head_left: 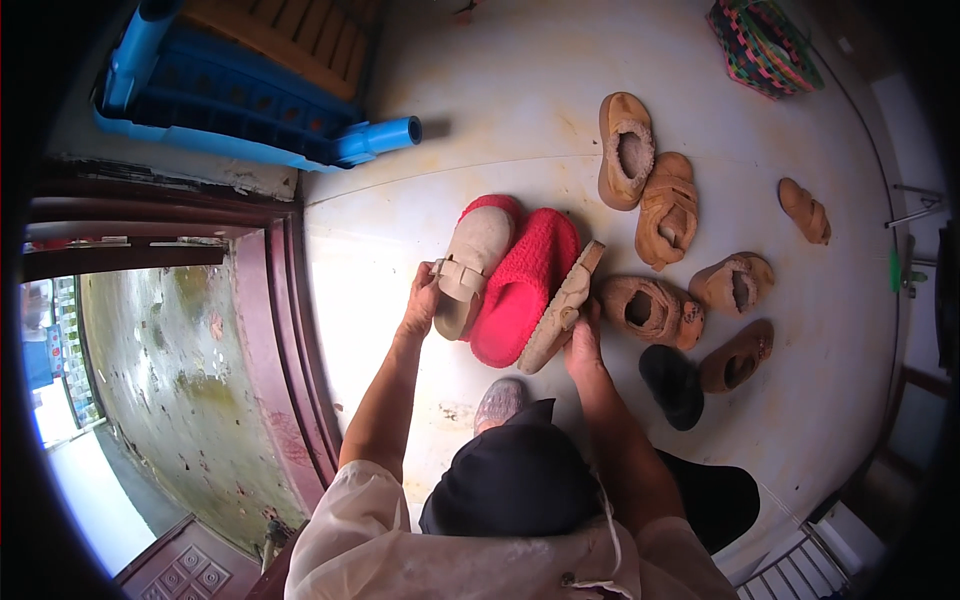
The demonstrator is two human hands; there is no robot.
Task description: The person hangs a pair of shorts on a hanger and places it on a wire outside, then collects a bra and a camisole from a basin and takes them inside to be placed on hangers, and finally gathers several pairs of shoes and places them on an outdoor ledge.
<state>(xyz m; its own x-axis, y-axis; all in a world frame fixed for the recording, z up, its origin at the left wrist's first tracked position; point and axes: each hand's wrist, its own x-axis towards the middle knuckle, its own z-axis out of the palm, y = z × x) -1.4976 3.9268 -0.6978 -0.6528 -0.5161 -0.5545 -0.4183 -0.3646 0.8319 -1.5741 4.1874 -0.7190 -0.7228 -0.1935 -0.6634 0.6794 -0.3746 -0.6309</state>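
Note:
My left hand [422, 300] is closed on the side of a beige clog [478, 245] with a strap and buckle. My right hand [583, 340] grips a second beige clog [562, 312], which is tilted on its edge with its sole side outward. Between the two clogs is a fuzzy red slipper [515, 305]. The toe of another red slipper [488, 203] shows behind the left clog, the remainder hidden. The fingertips of both hands are partly covered by the clogs. Whether the shoes touch the floor or are lifted, I cannot tell.
Several brown shoes [668, 212] lie scattered on the pale floor at the right, with a black shoe [671, 386] near my right forearm. A blue plastic frame [230, 110] stands at the upper left, a woven basket [765, 50] at the upper right. A dark red doorway frame [285, 340] runs along the left.

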